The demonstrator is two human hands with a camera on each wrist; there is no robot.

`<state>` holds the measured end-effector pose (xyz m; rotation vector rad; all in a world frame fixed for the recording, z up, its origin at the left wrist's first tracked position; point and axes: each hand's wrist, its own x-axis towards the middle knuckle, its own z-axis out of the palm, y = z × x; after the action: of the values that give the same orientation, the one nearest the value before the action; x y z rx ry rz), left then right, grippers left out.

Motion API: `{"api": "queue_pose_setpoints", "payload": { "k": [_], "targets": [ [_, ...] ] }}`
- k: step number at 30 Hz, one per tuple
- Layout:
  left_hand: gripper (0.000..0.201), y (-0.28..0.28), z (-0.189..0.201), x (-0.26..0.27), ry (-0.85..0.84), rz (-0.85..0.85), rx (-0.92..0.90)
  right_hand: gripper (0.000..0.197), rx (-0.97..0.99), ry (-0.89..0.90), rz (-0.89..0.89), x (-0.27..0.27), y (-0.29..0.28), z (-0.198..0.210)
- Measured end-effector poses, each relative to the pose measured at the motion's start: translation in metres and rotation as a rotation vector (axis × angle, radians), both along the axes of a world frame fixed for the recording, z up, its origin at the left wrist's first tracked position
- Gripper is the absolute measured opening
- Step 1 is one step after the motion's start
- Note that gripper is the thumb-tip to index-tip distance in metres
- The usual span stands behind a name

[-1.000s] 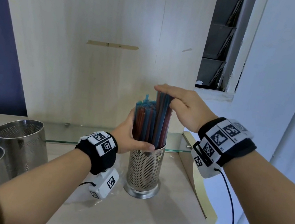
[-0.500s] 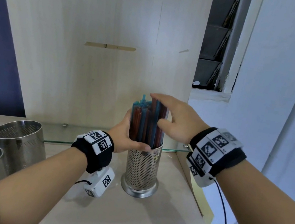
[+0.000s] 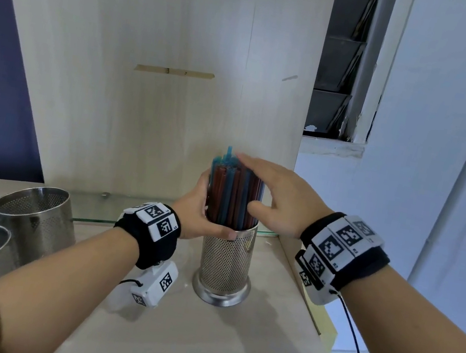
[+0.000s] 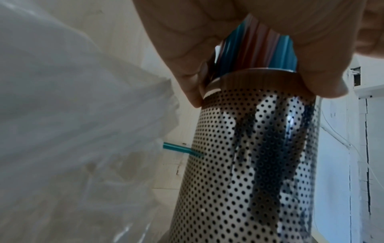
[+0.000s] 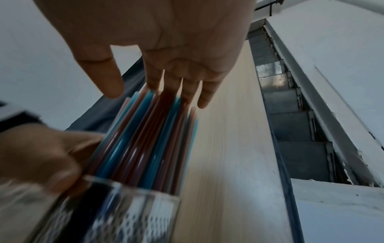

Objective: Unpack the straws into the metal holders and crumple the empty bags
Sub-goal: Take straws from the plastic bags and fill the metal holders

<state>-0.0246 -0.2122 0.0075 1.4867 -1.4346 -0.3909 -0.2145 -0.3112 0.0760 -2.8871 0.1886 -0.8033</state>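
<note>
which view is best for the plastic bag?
Left wrist. The clear bag fills the picture's left half beside the holder, with one blue straw poking from behind it. The head view shows only a crumpled sliver, mostly hidden under the left forearm. The right wrist view does not show it.

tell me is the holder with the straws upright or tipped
Upright: the perforated metal holder stands on its base on the table, straws rising vertically from it.

Straws point(image 3: 232, 198) upright in holder point(image 3: 225, 263) on table point(image 3: 228, 345) — two more holders point(image 3: 35, 218) far left, wall panel behind
</note>
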Motion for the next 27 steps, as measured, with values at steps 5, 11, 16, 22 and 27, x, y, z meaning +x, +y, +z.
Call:
{"api": "queue_pose_setpoints", "payload": {
  "k": [5, 11, 16, 22, 27],
  "targets": [
    [0.137, 0.002, -0.001, -0.006, -0.035, 0.038, -0.005, 0.072, 0.031, -0.068, 0.001, 0.002, 0.001, -0.002],
    [0.128, 0.004, 0.009, -0.007, -0.047, 0.142, -0.012, 0.071, 0.308, -0.273, -0.001, 0.000, -0.008, -0.020],
    [0.137, 0.001, 0.008, -0.019, -0.117, 0.171, 0.033, 0.102, 0.651, -0.297, 0.075, 0.021, -0.006, -0.052],
    [0.135, -0.001, -0.003, -0.029, -0.150, 0.280, -0.001, 0.121, 0.706, -0.384, 0.084, 0.038, -0.017, -0.065],
    [0.152, 0.011, 0.032, -0.014, -0.439, 0.284, 0.061, 0.122, 0.698, -0.356, 0.101, 0.034, -0.025, -0.065]
  ]
}}
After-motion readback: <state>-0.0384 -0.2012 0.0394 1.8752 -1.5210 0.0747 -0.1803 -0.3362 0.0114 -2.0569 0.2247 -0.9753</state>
